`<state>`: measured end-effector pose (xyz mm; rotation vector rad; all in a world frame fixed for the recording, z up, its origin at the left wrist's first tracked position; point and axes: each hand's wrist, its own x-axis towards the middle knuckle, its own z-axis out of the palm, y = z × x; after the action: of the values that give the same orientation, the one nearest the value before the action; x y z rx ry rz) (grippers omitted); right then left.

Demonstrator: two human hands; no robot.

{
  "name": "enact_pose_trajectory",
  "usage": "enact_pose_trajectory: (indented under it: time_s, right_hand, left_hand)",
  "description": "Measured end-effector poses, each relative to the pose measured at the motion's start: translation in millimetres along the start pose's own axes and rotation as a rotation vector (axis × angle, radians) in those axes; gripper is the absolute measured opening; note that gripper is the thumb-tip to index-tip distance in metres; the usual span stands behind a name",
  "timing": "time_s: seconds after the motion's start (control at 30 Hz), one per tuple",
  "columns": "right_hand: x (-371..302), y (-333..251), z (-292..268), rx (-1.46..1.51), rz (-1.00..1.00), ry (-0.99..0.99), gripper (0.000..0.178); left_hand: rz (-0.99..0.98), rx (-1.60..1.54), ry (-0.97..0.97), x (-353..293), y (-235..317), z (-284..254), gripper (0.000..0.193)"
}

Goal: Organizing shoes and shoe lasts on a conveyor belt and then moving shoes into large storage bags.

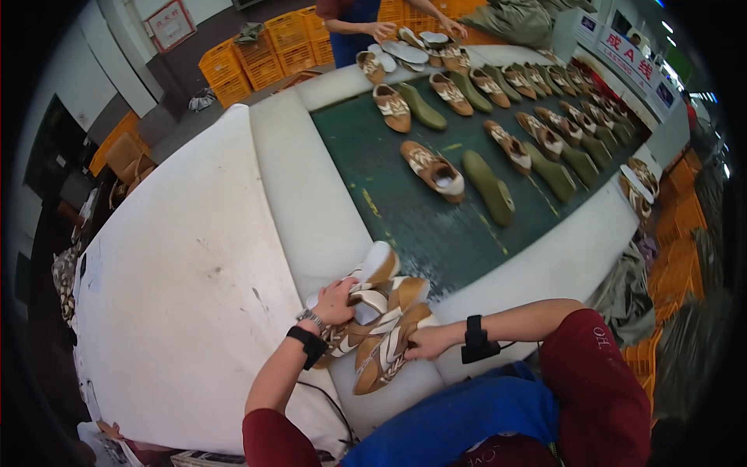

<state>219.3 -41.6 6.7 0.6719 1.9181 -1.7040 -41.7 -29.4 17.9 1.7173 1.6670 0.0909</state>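
My right hand (429, 341) grips the near brown-and-white sneaker (380, 364) by its side, with the fingertips partly hidden in its opening. My left hand (335, 302) is closed at the collar of another sneaker (373, 311) lying just beyond it, though what its fingers pinch is partly hidden. Behind these, a third sneaker (381, 263) in the same tan and white rests against the others. The shoes lie bunched together on the pale table border in front of me. A watch and a black strap are on my left wrist, and a black strapped device is on my right.
A green conveyor belt (405, 226) carries rows of sneakers (433, 170) and green shoe lasts (489, 187). On the left is a wide white-covered table (187, 257). Across the far end, a co-worker's hands (381, 31) are near shoes and insoles. Orange crates (289, 43) stand behind.
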Motion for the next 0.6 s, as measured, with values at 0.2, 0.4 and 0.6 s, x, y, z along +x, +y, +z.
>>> enact_pose_trajectory:
  time_s: [0.2,0.4,0.6]
  right_hand:
    - [-62.0,-2.9,66.6,-0.097,-0.094,-0.091,0.042]
    - [-123.3,-8.8,-29.0,-0.439,-0.329,0.681,0.032]
    - [-62.2,77.8,-59.2,-0.297,-0.234,0.615,0.093]
  left_hand:
    - [0.282,0.512,0.001,4.1,80.5,35.7,0.065]
    - [0.253,0.434,0.38,-46.2,111.4,41.3,0.062]
    - [0.039,0.385,0.31,-172.2,139.6,130.3,0.086]
